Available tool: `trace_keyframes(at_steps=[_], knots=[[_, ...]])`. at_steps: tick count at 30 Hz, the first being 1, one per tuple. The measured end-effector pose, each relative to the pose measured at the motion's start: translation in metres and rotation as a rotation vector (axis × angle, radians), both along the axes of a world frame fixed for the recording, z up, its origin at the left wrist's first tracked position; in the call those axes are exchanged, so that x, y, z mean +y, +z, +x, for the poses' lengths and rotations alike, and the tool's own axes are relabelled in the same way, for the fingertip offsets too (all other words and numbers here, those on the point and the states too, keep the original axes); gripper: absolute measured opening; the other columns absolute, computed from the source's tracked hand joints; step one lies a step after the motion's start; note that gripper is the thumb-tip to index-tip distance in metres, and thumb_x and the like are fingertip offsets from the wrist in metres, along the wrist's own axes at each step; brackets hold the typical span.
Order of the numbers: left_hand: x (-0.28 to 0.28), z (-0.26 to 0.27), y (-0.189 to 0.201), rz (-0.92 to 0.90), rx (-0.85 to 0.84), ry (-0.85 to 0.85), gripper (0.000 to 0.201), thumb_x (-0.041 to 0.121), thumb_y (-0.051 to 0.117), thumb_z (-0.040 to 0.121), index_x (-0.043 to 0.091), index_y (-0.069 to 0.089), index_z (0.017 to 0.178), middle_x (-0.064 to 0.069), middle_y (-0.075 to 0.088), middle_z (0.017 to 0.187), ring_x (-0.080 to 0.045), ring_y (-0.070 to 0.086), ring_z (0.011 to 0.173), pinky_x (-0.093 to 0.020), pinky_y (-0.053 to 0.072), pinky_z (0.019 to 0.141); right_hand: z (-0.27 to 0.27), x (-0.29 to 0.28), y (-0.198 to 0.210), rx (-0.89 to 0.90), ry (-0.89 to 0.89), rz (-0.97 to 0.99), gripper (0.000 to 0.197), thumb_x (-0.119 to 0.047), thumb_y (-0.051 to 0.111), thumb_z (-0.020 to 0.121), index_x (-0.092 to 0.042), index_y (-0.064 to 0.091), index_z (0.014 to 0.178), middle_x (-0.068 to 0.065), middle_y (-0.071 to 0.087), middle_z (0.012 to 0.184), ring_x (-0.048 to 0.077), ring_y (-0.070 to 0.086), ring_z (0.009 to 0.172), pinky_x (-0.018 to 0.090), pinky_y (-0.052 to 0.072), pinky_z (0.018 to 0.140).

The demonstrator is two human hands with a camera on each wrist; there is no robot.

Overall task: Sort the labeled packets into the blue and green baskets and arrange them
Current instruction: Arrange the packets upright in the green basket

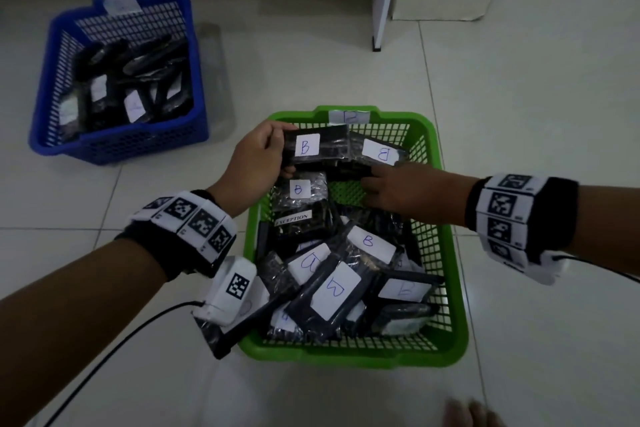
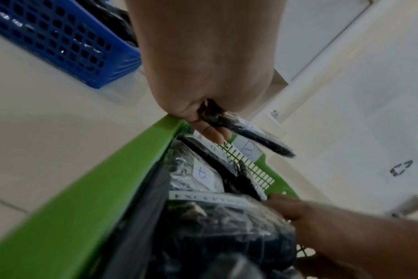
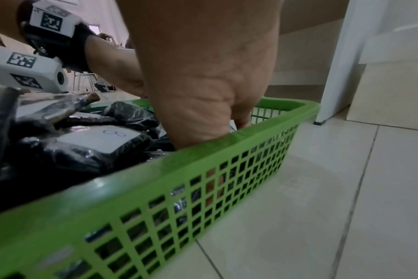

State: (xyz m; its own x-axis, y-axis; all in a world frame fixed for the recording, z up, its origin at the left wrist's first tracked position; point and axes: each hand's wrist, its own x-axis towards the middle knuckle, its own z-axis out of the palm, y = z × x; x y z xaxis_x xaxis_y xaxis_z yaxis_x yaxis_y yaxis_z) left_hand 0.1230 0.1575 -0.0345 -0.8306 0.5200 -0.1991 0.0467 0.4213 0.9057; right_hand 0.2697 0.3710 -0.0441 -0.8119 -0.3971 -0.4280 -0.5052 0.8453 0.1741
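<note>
Pale tiled floor under green basket

Left hand pinching a black plastic-wrapped packet labelled B, right hand flat, fingers extended leftward.

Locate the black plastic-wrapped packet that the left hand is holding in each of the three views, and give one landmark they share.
Head: black plastic-wrapped packet, upper centre, pinched by the left hand over the far end of the basket.
Left wrist: centre, seen edge-on below the palm.
Right wrist: not visible; the right hand blocks that part.
Shared landmark: the green plastic mesh basket.
</note>
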Motion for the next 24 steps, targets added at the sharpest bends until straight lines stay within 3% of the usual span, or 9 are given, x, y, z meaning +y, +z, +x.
trace_keyframes(at_steps=[3,6,9,11,15,19,21,24], knots=[[-0.001,0.0,0.002,-0.029,0.009,-0.049,0.025,0.019,0.041,0.108,0.023,0.066,0.107,0.001,0.07,0.092,-0.008,0.066,0.057,-0.025,0.057,0.058,-0.005,-0.004,0.005,0.017,0.051,0.06,0.028,-0.007,0.062,0.087,-0.02,0.061,0.113,0.001,0.055,0.127,0.025,0.047,0.12,0.038,0.051,0.076],[-0.001,-0.008,0.016,-0.072,-0.004,-0.107,0.02,0.024,0.054,0.103,0.024,0.074,0.1,0.005,0.074,0.097,-0.003,0.069,0.07,-0.019,0.056,0.059,-0.012,-0.002,0.015,0.006,0.065,0.045,0.018,-0.013,0.069,0.084,-0.022,0.062,0.097,-0.005,0.064,0.101,0.02,0.059,0.103,0.032,0.043,0.069],[-0.001,-0.017,0.038,-0.201,0.121,-0.221,0.018,0.033,0.062,0.097,0.025,0.078,0.098,0.013,0.075,0.091,0.001,0.069,0.079,-0.011,0.052,0.069,-0.019,0.017,0.046,-0.133,-0.184,-0.233,0.027,-0.021,0.081,0.072,-0.028,0.055,0.077,-0.012,0.053,0.075,0.015,0.056,0.076,0.028,0.041,0.066],[0.001,-0.017,0.046,-0.223,0.096,-0.263,0.018,0.036,0.066,0.095,0.024,0.079,0.098,0.012,0.076,0.089,-0.001,0.069,0.078,-0.014,0.051,0.072,-0.025,0.029,0.072,-0.098,-0.303,-0.392,0.04,-0.026,0.088,0.063,-0.031,0.048,0.068,-0.015,0.051,0.066,0.0,0.047,0.064,0.023,0.033,0.062],[0.022,0.0,0.039,-0.237,0.065,-0.393,0.008,0.03,0.073,0.091,0.025,0.076,0.097,0.014,0.074,0.076,0.0,0.064,0.062,-0.015,0.049,0.06,-0.026,0.045,0.101,0.036,-0.431,-0.58,0.035,-0.016,0.089,0.062,-0.028,0.057,0.067,-0.015,0.056,0.063,-0.006,0.054,0.068,0.014,0.03,0.057],[0.048,0.017,0.022,-0.335,0.217,-0.582,0.017,0.031,0.073,0.092,0.023,0.076,0.107,0.013,0.07,0.095,0.005,0.061,0.079,-0.011,0.045,0.067,-0.017,0.05,0.096,0.131,-0.436,-0.582,0.029,-0.015,0.086,0.064,-0.023,0.058,0.067,-0.013,0.054,0.066,-0.002,0.052,0.067,0.016,0.029,0.058],[0.059,0.023,0.015,-0.359,0.185,-0.614,0.018,0.029,0.072,0.093,0.017,0.076,0.107,0.007,0.073,0.094,0.0,0.067,0.07,-0.01,0.05,0.061,-0.01,0.053,0.088,0.147,-0.421,-0.562,0.028,-0.012,0.084,0.064,-0.02,0.057,0.067,-0.011,0.053,0.067,0.0,0.048,0.062,0.018,0.031,0.058],[0.069,0.029,0.008,-0.398,0.149,-0.66,0.016,0.025,0.072,0.093,0.013,0.075,0.103,0.002,0.074,0.079,-0.01,0.072,0.06,-0.014,0.054,0.058,0.001,0.055,0.077,0.167,-0.399,-0.563,0.029,-0.006,0.082,0.061,-0.019,0.055,0.065,-0.011,0.051,0.07,0.002,0.045,0.062,0.019,0.03,0.059]])
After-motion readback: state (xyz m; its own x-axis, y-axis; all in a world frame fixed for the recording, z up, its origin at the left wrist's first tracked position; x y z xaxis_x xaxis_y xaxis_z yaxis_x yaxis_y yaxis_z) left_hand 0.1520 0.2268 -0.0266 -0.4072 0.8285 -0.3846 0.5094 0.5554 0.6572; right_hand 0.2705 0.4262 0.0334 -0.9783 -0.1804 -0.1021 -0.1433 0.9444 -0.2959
